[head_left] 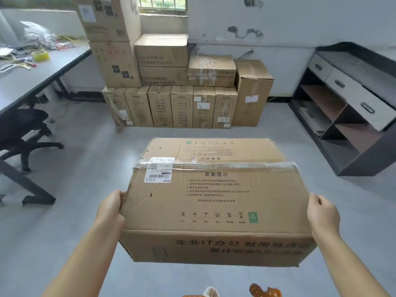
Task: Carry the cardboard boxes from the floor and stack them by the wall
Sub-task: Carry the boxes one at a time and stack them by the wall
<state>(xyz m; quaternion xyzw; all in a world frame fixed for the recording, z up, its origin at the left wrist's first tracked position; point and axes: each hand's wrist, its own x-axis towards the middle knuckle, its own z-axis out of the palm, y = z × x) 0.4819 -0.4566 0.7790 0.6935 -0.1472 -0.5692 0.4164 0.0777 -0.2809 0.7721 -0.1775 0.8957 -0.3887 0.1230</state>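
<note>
A big cardboard box [214,200] is held up in the air, close to the person and above the gray floor [85,168]. The left hand [111,207] grips the left end of the box, with the fingers curled around the edge. The right hand [322,215] grips the right end the same way. The top of the box has clear tape across it, a white label [158,169] near the left corner, and printed words. Farther off, a stack of cardboard boxes [171,82] stands against the white wall [278,22]. A row of tall thin boxes stands on the floor at the bottom, with wider boxes piled on top. The pile is highest on the left side. One more tall box [250,93] stands at the right end of the row. On the left is a gray desk [32,76] with wires and a roll of yellow tape [40,55] on it. A black chair [23,133] sits beside the desk. On the right is a dark shelf unit [347,108] with gray drawers. A window [162,5] is in the wall above the stack.
</note>
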